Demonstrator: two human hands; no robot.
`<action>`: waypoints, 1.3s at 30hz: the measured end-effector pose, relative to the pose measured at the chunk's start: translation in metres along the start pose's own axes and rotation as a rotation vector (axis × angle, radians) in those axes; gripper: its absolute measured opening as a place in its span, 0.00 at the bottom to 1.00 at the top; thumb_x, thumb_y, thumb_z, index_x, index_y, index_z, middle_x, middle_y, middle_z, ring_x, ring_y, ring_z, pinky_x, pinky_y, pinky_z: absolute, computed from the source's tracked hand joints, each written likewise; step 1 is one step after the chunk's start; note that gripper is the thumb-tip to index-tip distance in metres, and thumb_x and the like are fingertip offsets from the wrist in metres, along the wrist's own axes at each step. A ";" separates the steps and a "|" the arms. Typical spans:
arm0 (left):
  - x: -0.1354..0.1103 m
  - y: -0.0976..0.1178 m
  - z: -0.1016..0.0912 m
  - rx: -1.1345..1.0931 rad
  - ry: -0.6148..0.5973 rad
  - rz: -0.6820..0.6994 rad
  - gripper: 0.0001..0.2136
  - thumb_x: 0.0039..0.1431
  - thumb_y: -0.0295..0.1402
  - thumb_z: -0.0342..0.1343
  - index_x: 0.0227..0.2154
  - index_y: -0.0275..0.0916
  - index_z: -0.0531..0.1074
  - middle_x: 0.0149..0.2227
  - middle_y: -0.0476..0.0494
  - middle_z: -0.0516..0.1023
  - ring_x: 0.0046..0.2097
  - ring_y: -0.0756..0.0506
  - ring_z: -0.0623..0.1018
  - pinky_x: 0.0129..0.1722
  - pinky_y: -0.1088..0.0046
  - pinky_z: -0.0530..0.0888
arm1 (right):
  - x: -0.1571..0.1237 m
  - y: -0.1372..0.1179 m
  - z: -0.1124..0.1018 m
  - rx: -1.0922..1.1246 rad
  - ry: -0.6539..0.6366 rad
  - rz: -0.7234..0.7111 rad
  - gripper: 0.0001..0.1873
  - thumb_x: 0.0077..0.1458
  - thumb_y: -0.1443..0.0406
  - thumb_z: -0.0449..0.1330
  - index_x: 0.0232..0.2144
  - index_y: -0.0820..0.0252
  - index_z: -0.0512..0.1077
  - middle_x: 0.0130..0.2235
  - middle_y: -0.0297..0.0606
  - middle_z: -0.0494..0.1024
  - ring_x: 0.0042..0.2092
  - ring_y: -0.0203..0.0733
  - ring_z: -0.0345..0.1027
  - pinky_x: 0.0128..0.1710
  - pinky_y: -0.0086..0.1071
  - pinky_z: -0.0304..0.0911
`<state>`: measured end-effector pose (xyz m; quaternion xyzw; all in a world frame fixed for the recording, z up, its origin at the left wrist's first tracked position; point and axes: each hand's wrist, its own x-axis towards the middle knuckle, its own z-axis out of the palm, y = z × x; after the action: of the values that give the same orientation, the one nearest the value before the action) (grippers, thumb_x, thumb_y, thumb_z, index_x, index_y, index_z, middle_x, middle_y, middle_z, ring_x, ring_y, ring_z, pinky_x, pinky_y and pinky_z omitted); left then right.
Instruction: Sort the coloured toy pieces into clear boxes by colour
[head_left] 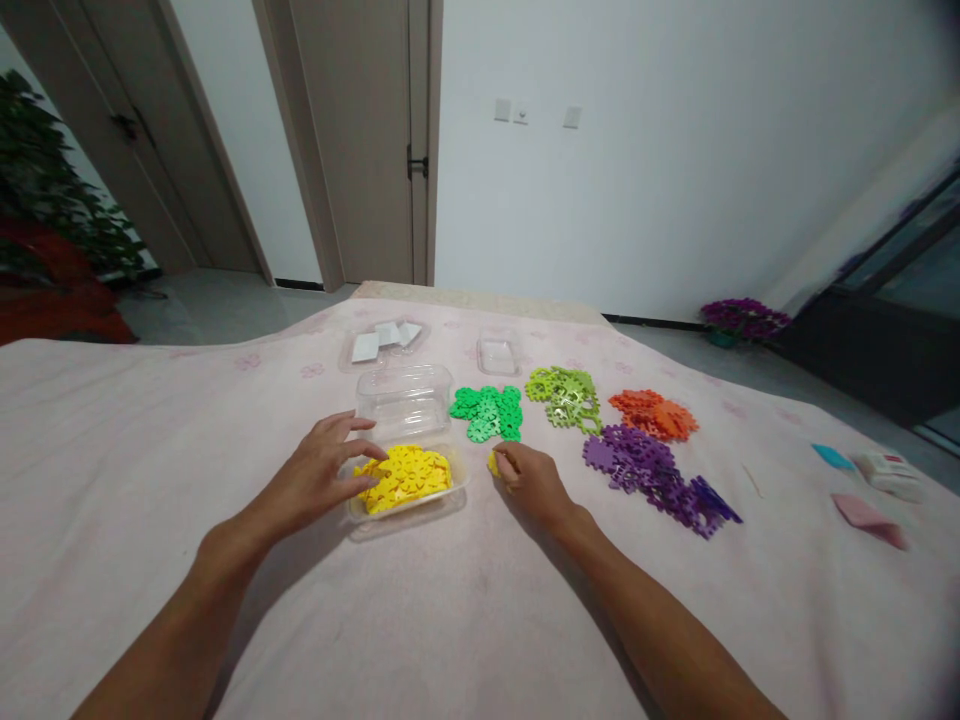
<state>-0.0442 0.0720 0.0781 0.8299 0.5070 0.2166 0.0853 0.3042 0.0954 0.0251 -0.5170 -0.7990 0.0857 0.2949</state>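
Observation:
Yellow snowflake-shaped plastic pieces [405, 478] fill a clear plastic box [459, 482] on the cloth in front of me. Over the box's left side my left hand [328, 468] is spread, its fingertips at the edge of the yellow pieces. To the right of the box, my right hand [534, 485] is closed on a small yellow piece [493, 464], most of it hidden by the fingers. Just beyond that hand lies a pile of green pieces [487, 412]. Behind the yellow pieces stands another clear box [405, 398].
Light green pieces [568, 397], orange pieces [655, 414] and purple pieces [649, 468] lie in piles to the right. White cards [366, 347] and a small clear tray [498, 355] are at the back. A pink cloth [870, 520] lies far right, near a white packet [889, 473].

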 end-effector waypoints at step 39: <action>-0.003 -0.040 -0.003 -0.023 0.186 -0.433 0.38 0.57 0.58 0.49 0.64 0.38 0.62 0.64 0.33 0.64 0.65 0.34 0.64 0.64 0.53 0.60 | 0.097 -0.067 0.015 -0.015 0.107 -0.259 0.27 0.56 0.68 0.63 0.58 0.55 0.69 0.62 0.47 0.67 0.63 0.51 0.58 0.61 0.49 0.58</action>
<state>-0.0786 0.0879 0.0659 0.6774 0.6762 0.2746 0.0921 0.2152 0.1530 0.0795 -0.4155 -0.8429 0.0135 0.3417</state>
